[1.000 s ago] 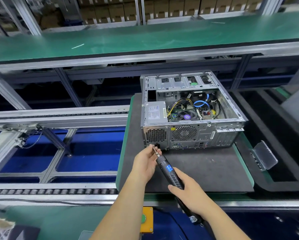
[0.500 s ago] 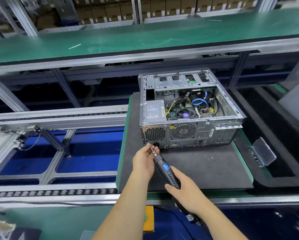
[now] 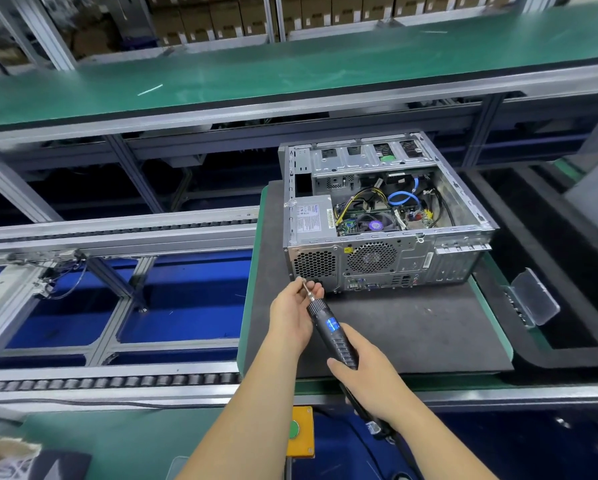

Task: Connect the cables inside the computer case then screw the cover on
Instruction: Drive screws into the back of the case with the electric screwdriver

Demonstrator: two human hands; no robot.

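From the head view, the computer case (image 3: 387, 216) lies on its side on a dark mat (image 3: 394, 327) over the green tabletop (image 3: 249, 296), its cover off, with yellow, black and blue cables (image 3: 399, 199) exposed inside. The right hand (image 3: 366, 372) is wrapped around the body of a black electric screwdriver (image 3: 332, 330), while the left hand (image 3: 294, 313) pinches the metal bit near its tip, right at the lower left corner of the case's rear panel. No cover shows anywhere in view. The step in hand appears to be seating or lining up a screw at that corner; whether a screw sits on the bit is too small to tell. The next move likely calls for holding the bit square to the hole before driving
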